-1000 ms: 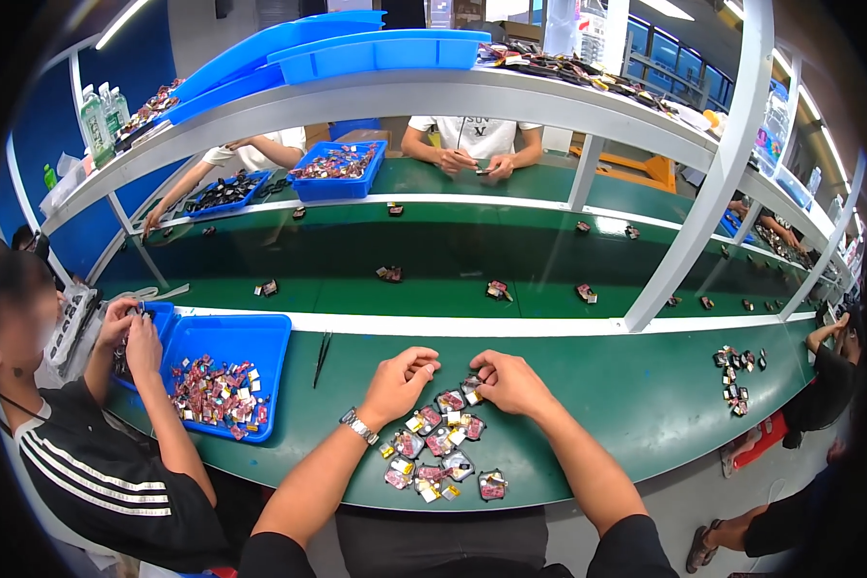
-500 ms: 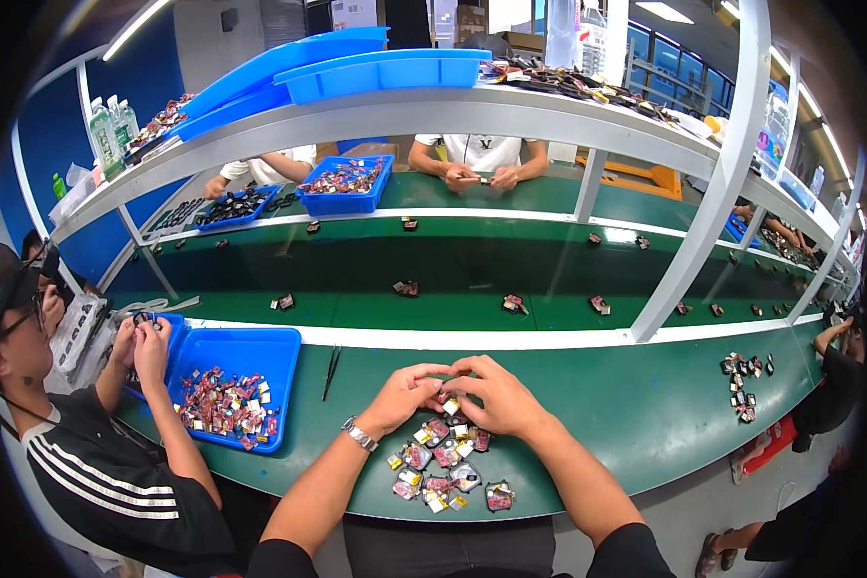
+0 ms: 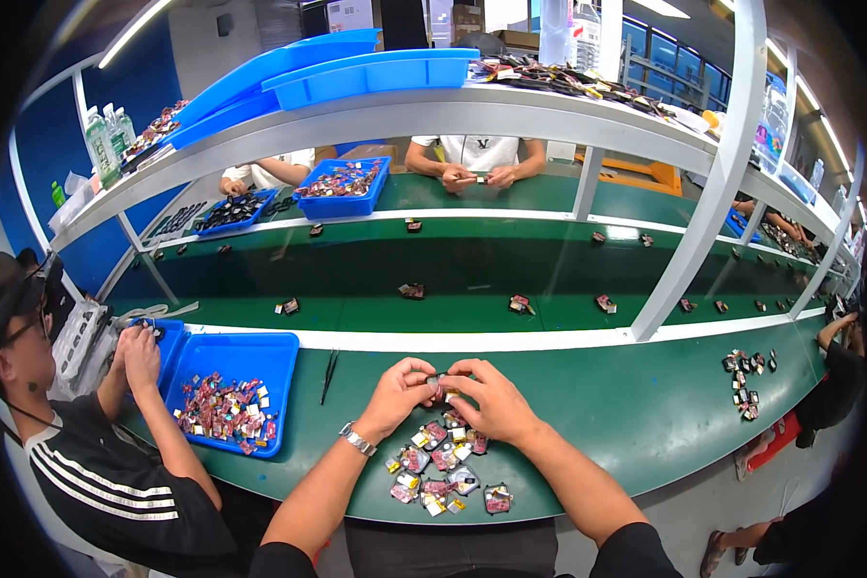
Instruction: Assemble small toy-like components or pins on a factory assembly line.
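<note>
My left hand (image 3: 401,397) and my right hand (image 3: 492,399) meet above the green table, fingers closed around a small electronic module (image 3: 436,387). A dark edge of it shows between the fingertips; the rest is covered. Just below my hands lies a loose pile of similar modules (image 3: 439,459), with reddish circuit boards, black casings and white and yellow parts. One separate module (image 3: 497,498) sits at the pile's right, near the table edge. Black tweezers (image 3: 329,377) rest on the table, left of my left hand.
A blue tray (image 3: 289,371) of parts stands at left beside a co-worker (image 3: 91,453). Beyond a white rail (image 3: 433,339), modules lie spaced along a green belt (image 3: 356,313). An overhead shelf (image 3: 433,111) and slanted post (image 3: 689,222) frame the workspace. More modules (image 3: 742,380) lie right.
My fingers have shifted on the module, and more of its dark edge shows between them. The modules on the belt have moved slightly to the right. The co-worker at left has lowered the hands slightly.
</note>
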